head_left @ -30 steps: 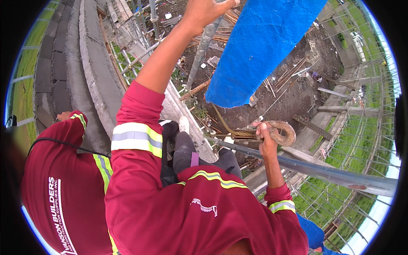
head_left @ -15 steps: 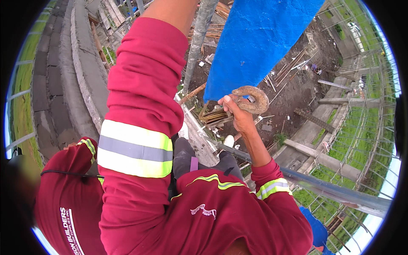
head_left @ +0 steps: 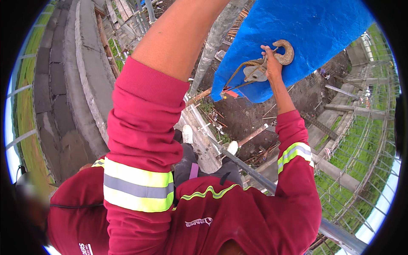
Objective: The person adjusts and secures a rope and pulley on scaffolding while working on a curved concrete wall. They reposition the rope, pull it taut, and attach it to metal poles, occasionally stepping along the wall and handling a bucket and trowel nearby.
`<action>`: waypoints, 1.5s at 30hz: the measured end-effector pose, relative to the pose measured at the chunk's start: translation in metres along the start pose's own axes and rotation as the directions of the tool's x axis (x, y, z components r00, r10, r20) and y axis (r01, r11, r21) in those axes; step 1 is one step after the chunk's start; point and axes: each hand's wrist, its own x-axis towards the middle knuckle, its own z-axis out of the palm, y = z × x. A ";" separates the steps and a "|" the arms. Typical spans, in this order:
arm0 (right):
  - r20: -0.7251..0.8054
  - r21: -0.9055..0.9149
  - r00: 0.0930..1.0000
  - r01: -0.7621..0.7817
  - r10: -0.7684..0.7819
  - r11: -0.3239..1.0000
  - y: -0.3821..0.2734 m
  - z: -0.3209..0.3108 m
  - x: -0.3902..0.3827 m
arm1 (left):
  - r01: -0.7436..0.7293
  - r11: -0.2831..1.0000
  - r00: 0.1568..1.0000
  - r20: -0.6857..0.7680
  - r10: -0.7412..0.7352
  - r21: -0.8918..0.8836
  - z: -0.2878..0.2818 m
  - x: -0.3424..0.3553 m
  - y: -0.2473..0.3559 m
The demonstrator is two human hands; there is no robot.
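My right hand [head_left: 272,63] is wrapped round the shank of a rusty, thick curved hook [head_left: 287,54], which rises beyond the fingers. Below the hook hangs a grey metal pulley block [head_left: 256,73], with brown rope [head_left: 237,71] looped about it and trailing left. Behind the hook and block spreads a blue tarp [head_left: 306,21]. My left arm [head_left: 178,40] reaches up past the top of the picture, so its hand is out of sight. A grey metal pole [head_left: 219,42] stands just right of that forearm.
A person in a red jacket [head_left: 78,212] is close at my left, near a concrete ledge [head_left: 87,76]. My shoes rest on a narrow concrete edge [head_left: 202,148]. A metal rail [head_left: 259,178] crosses before me. Far below lie muddy ground [head_left: 238,114] and concrete beams [head_left: 340,174].
My right hand has risen forward and to the right with the hook, bringing the pulley block and rope up before the tarp. The tarp appears farther right, and my view has shifted.
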 end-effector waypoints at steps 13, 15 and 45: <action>0.012 -0.211 0.961 0.273 -0.277 0.939 -0.166 -0.138 0.062 | 0.029 0.991 1.000 -0.011 -0.028 0.130 0.005 -0.002 0.009; 0.190 -0.224 0.970 0.191 -0.149 0.956 -0.155 -0.101 0.029 | -0.020 0.994 1.000 -0.015 0.022 0.110 0.003 -0.002 0.009; -0.430 -0.229 0.822 0.301 -0.374 0.926 -0.178 -0.119 0.261 | -0.011 0.989 0.999 -0.039 0.017 0.144 0.006 -0.003 0.001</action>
